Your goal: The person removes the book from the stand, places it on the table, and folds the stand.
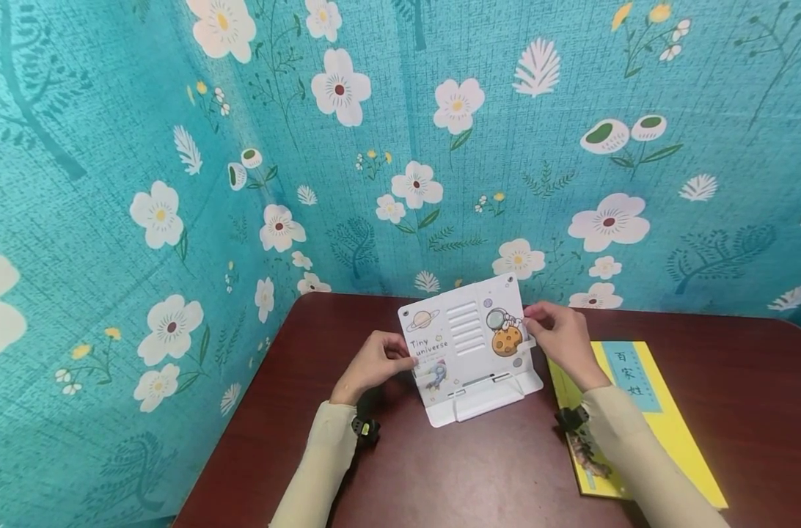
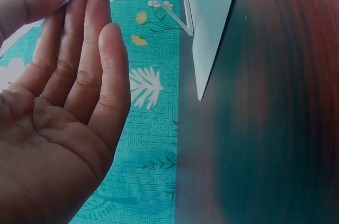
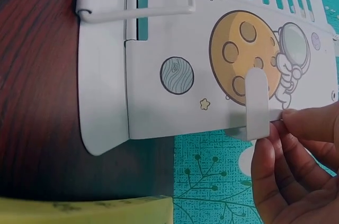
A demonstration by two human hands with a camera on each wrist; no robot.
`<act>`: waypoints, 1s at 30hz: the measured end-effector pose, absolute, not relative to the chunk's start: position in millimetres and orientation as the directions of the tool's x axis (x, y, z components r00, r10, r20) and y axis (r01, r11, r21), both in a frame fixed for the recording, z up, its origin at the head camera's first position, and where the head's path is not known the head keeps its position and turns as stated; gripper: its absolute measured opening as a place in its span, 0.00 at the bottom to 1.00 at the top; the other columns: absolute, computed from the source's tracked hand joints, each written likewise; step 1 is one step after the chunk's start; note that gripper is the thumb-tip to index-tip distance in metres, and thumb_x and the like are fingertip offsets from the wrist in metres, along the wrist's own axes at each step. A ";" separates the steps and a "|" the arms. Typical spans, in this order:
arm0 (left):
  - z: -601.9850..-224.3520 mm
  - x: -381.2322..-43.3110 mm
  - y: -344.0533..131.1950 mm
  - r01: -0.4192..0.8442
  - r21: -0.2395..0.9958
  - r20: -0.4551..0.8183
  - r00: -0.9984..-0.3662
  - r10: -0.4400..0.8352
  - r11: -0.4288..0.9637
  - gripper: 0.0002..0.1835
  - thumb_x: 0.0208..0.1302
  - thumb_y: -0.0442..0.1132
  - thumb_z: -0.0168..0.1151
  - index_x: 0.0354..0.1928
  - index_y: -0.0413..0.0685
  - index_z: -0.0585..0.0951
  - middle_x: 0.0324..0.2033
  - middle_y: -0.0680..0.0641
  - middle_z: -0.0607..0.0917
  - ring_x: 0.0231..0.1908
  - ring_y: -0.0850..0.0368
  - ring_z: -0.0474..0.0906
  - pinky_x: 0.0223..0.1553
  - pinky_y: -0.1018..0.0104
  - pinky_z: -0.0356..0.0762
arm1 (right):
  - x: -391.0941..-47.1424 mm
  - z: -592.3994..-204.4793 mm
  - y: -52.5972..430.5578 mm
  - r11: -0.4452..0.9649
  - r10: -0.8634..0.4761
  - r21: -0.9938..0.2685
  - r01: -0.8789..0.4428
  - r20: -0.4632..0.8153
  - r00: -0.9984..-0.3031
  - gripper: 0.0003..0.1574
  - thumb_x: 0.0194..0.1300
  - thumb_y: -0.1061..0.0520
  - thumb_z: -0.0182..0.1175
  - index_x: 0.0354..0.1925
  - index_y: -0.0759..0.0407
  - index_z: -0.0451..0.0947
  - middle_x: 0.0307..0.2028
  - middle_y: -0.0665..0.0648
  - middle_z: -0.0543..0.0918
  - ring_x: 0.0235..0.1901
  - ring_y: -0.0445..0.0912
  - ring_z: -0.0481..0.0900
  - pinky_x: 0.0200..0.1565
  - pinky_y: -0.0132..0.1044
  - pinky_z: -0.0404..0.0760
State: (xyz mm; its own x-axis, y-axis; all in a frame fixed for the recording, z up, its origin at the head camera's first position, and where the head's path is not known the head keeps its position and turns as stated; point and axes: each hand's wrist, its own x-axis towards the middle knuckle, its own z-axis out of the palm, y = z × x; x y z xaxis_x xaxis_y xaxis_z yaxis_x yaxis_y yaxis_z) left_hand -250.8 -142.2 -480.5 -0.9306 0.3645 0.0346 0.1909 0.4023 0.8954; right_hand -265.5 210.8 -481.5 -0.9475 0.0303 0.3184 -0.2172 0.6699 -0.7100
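Observation:
A white book stand [image 1: 466, 345] with space drawings and the words "Tiny universe" stands tilted back on the table, its lower ledge and wire page holder facing me. My left hand [image 1: 376, 364] pinches its left edge between thumb and fingers; the left wrist view shows the palm of that hand [image 2: 69, 86] and the stand's ledge [image 2: 209, 28]. On the other side my right hand [image 1: 564, 339] pinches the right edge beside the astronaut drawing. In the right wrist view, thumb and fingers of this hand [image 3: 296, 155] grip close to a white page clip [image 3: 258, 105].
A yellow book [image 1: 671, 433] with a blue title panel lies on the dark red table [image 1: 480, 477], under my right forearm. Behind the table hangs a teal flowered cloth [image 1: 400, 147], which also covers the left side.

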 end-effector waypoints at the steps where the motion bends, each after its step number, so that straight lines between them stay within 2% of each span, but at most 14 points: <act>1: -480.0 -250.8 -142.2 0.190 0.894 0.029 -0.928 0.372 0.405 0.05 0.62 0.33 0.72 0.39 0.41 0.90 0.37 0.40 0.92 0.32 0.42 0.87 0.34 0.68 0.80 | -265.8 -481.0 210.5 0.670 0.032 -0.710 -0.216 0.319 -0.947 0.08 0.71 0.62 0.63 0.46 0.64 0.86 0.40 0.65 0.90 0.38 0.55 0.83 0.37 0.33 0.77; 9: -477.1 -247.9 -141.2 0.192 0.896 -0.006 -0.896 0.445 0.401 0.12 0.61 0.34 0.73 0.46 0.40 0.90 0.40 0.39 0.93 0.36 0.34 0.87 0.33 0.70 0.80 | -266.4 -479.9 208.1 0.660 0.038 -0.726 -0.193 0.290 -0.956 0.10 0.72 0.61 0.63 0.48 0.63 0.85 0.43 0.66 0.90 0.41 0.55 0.83 0.37 0.32 0.78; 12: -476.4 -246.5 -140.9 0.196 0.898 -0.017 -0.879 0.477 0.394 0.14 0.61 0.35 0.73 0.48 0.41 0.89 0.42 0.39 0.93 0.35 0.38 0.88 0.33 0.70 0.82 | -266.5 -481.2 207.2 0.657 0.037 -0.730 -0.188 0.281 -0.959 0.10 0.73 0.61 0.62 0.49 0.63 0.85 0.45 0.66 0.89 0.42 0.56 0.84 0.40 0.36 0.80; 17: -475.0 -244.5 -137.7 0.197 0.904 -0.035 -0.851 0.525 0.380 0.15 0.61 0.33 0.73 0.50 0.41 0.89 0.42 0.40 0.93 0.35 0.53 0.91 0.38 0.69 0.86 | -269.8 -482.9 204.7 0.655 0.035 -0.728 -0.203 0.298 -0.954 0.11 0.73 0.60 0.63 0.50 0.63 0.85 0.46 0.66 0.90 0.44 0.58 0.85 0.46 0.46 0.83; 21: -474.8 -242.4 -134.3 0.191 0.912 -0.048 -0.828 0.559 0.363 0.15 0.61 0.31 0.72 0.51 0.40 0.88 0.43 0.40 0.93 0.36 0.57 0.91 0.42 0.67 0.88 | -272.4 -484.2 202.4 0.651 0.044 -0.730 -0.208 0.310 -0.950 0.10 0.73 0.61 0.63 0.49 0.63 0.85 0.45 0.66 0.90 0.43 0.57 0.85 0.45 0.44 0.82; 25: -472.3 -240.0 -130.0 0.189 0.915 -0.067 -0.801 0.596 0.357 0.20 0.59 0.29 0.73 0.55 0.42 0.86 0.46 0.41 0.92 0.38 0.58 0.91 0.45 0.65 0.89 | -274.5 -484.5 200.8 0.660 0.047 -0.723 -0.205 0.312 -0.949 0.10 0.73 0.61 0.63 0.49 0.63 0.86 0.44 0.66 0.90 0.42 0.56 0.85 0.43 0.40 0.80; 30: -467.8 -235.1 -122.9 0.216 0.907 -0.067 -0.774 0.629 0.362 0.28 0.56 0.28 0.75 0.60 0.48 0.82 0.49 0.43 0.92 0.41 0.60 0.90 0.47 0.69 0.86 | -276.3 -483.5 198.3 0.665 0.038 -0.713 -0.222 0.329 -0.944 0.11 0.73 0.60 0.63 0.49 0.63 0.86 0.44 0.66 0.90 0.42 0.57 0.85 0.43 0.42 0.80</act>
State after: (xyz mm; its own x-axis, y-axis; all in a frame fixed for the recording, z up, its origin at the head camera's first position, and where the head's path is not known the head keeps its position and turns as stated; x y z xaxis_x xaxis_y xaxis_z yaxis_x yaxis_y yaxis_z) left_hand -235.1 -122.9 -467.8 -0.7741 0.6295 -0.0667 0.2163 0.3620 0.9067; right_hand -276.3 198.3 -483.5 -0.9436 0.0384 0.3290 -0.2215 0.6653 -0.7130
